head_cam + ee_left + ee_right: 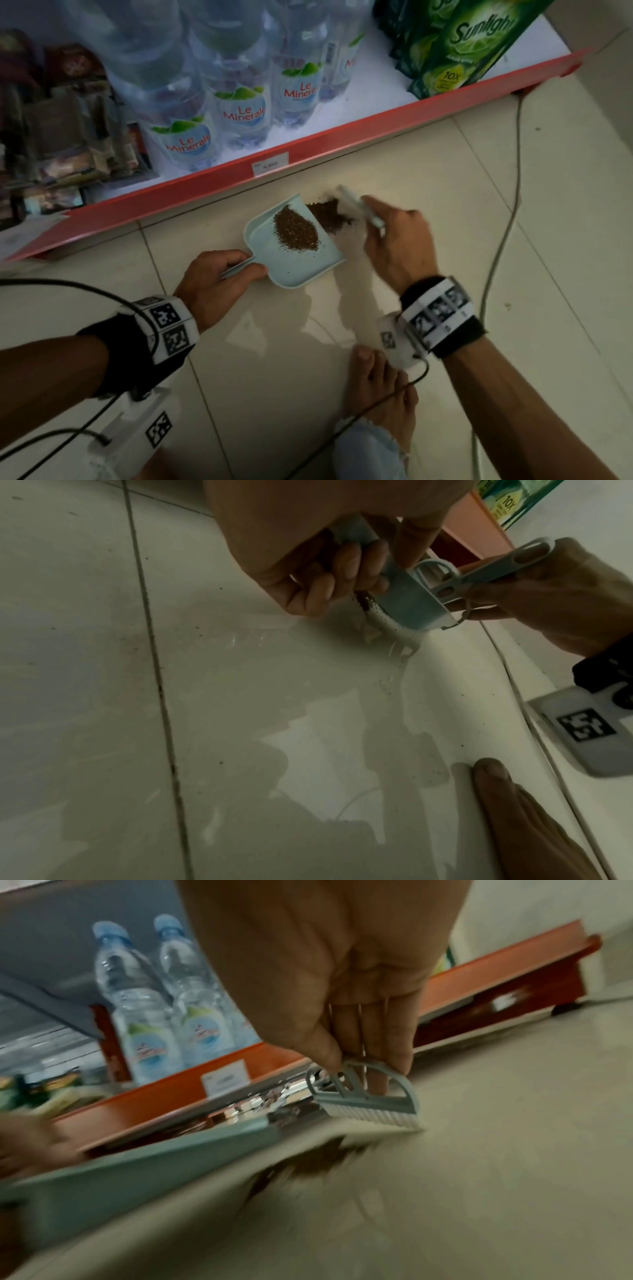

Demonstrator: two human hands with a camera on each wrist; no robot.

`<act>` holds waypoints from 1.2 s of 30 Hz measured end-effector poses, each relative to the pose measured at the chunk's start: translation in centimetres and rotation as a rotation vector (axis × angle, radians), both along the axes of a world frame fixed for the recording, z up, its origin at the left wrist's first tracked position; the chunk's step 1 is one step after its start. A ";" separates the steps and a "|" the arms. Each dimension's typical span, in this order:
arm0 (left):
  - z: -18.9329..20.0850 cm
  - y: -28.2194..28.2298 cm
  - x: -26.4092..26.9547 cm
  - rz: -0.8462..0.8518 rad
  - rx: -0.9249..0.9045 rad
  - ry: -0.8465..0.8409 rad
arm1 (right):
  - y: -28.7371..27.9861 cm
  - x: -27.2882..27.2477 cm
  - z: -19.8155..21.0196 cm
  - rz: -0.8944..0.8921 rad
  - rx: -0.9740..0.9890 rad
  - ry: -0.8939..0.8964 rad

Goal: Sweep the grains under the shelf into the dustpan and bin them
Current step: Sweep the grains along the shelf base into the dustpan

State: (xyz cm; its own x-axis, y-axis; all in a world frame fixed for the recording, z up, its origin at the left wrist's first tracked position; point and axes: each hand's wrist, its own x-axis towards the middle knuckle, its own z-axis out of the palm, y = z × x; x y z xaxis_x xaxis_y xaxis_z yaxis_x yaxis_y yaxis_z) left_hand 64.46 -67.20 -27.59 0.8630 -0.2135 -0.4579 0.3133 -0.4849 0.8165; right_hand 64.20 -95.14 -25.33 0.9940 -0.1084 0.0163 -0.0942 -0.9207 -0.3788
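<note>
A pale blue dustpan [294, 263] lies on the tiled floor in front of the red shelf edge [308, 147], with a heap of brown grains [296, 229] inside it. More grains [329, 216] lie on the floor at its open lip. My left hand [219, 277] grips the dustpan handle [352, 534]. My right hand [394, 240] holds a small pale brush [359, 205] just right of the floor grains. In the right wrist view the brush's white bristles [373, 1118] touch the floor beyond the blurred grains [308, 1161].
Water bottles [239, 102] and green detergent pouches [462, 44] stand on the low shelf. A grey cable [510, 205] runs along the floor at the right. My bare foot [380, 387] rests on the tiles below the right wrist.
</note>
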 end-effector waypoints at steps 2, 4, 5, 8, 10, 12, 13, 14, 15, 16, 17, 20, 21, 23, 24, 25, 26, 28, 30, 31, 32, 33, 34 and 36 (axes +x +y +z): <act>-0.6 -1.0 -0.6 0.007 -0.023 0.037 | -2.3 2.0 0.5 -0.139 -0.055 -0.060; -0.4 -1.4 -1.0 0.013 -0.005 0.030 | -4.9 5.0 0.3 -0.295 -0.151 -0.035; -0.5 -1.1 -1.0 0.022 -0.003 0.041 | -6.0 6.6 0.0 -0.351 -0.178 -0.007; -0.8 -0.4 -1.3 0.038 0.013 0.055 | -6.6 9.8 -1.4 -0.334 -0.130 0.084; -1.0 -0.2 -1.4 0.040 0.020 0.062 | -5.2 10.9 -1.7 -0.174 -0.091 0.086; -1.1 0.0 -1.1 0.068 0.015 0.069 | -3.2 11.1 -1.6 0.052 -0.057 0.082; -1.1 0.1 -1.0 0.073 0.019 0.068 | -2.3 10.8 -1.4 0.181 -0.032 0.092; -1.0 0.1 -0.9 0.074 0.011 0.068 | -1.6 10.3 -1.3 0.308 -0.008 0.110; -0.9 0.1 -0.8 0.077 0.004 0.059 | -1.2 9.8 -1.0 0.420 0.008 0.127; -0.8 0.1 -0.8 0.075 0.003 0.053 | -1.3 9.3 -0.6 0.492 0.022 0.137; -0.7 0.1 -0.8 0.079 -0.002 0.050 | -1.6 8.9 0.0 0.523 0.033 0.125; -1.0 0.2 -0.8 0.091 0.000 0.048 | -4.0 8.7 1.2 0.413 0.004 -0.062; -1.1 0.3 -0.9 0.090 0.000 0.050 | -4.7 9.0 1.2 0.341 -0.050 -0.101; -1.4 0.4 -1.2 0.089 -0.004 0.064 | -5.2 9.8 0.5 0.174 -0.183 -0.039; -1.4 0.4 -1.3 0.089 -0.004 0.071 | -5.0 10.3 -0.1 0.078 -0.223 0.020; -1.5 0.4 -1.5 0.085 -0.005 0.078 | -4.6 10.7 -0.8 -0.006 -0.226 0.064; -1.5 0.4 -1.5 0.079 -0.006 0.081 | -4.1 11.1 -1.3 -0.053 -0.199 0.086; -1.3 0.2 -1.5 0.063 -0.003 0.077 | -2.5 11.4 -2.0 0.014 -0.117 0.077; -1.0 0.1 -1.3 0.065 -0.012 0.066 | -0.9 10.8 -1.8 0.244 -0.036 0.092; -0.8 -0.1 -1.1 0.068 -0.018 0.057 | -0.6 10.4 -1.4 0.366 -0.004 0.108; -0.7 -0.3 -1.0 0.073 -0.016 0.048 | -0.6 9.8 -0.7 0.461 0.022 0.113; -0.4 0.2 -1.0 0.096 -0.009 0.034 | -0.3 9.7 0.0 0.531 0.046 0.088; -0.3 -0.1 -0.9 0.091 -0.009 0.029 | -1.1 9.3 0.7 0.546 0.053 0.043; -0.3 0.2 -0.8 0.090 0.004 0.031 | -2.4 9.0 1.6 0.508 0.002 -0.037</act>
State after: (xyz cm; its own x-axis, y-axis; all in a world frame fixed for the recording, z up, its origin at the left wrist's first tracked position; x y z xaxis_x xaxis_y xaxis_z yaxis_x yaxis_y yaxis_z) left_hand 63.61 -67.03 -27.90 0.8640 -0.1338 -0.4854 0.3808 -0.4571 0.8038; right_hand 73.21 -97.55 -23.69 0.9200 0.3883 0.0527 0.3785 -0.8459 -0.3756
